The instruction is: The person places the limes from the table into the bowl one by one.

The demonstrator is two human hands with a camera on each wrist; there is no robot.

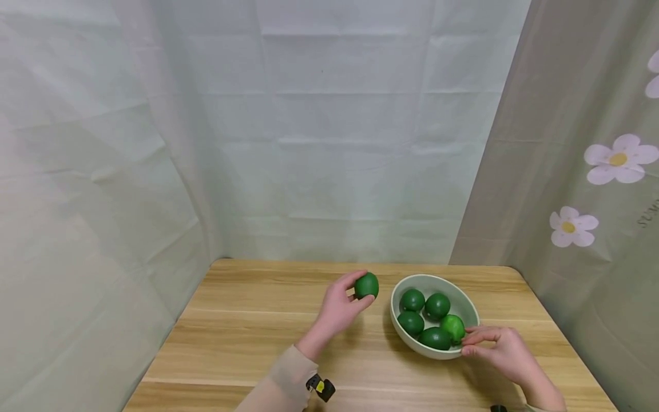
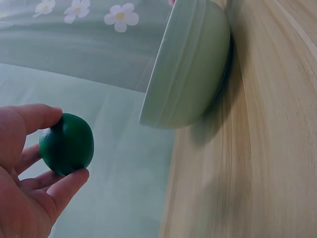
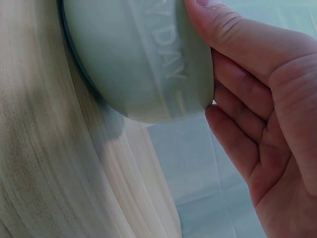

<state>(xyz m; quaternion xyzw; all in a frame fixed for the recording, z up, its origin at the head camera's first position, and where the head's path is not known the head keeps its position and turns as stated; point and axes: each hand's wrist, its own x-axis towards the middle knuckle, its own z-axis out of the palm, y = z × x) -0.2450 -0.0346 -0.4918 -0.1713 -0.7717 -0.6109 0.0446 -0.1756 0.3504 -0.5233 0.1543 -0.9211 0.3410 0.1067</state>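
Note:
My left hand [image 1: 338, 306] pinches a smooth, dark green round fruit [image 1: 366, 285] between thumb and fingers, up off the table and left of the bowl. The left wrist view shows the same fruit [image 2: 69, 144] held at the fingertips. A pale green bowl [image 1: 433, 355] stands upright on the table, with several dark green fruits [image 1: 437, 306] and one brighter green, lime-like fruit [image 1: 453, 328] inside. My right hand [image 1: 496, 349] grips the bowl's near right rim, thumb outside and fingers over the edge. Raised lettering marks the bowl's outer wall [image 3: 148, 64].
The wooden table [image 1: 247, 326] ends at a back edge against a pale hanging cloth [image 1: 350, 171]. On the right hangs a greyish curtain [image 1: 520, 189] with printed white flowers. A strap with a small black device [image 1: 320, 387] sits on the left sleeve.

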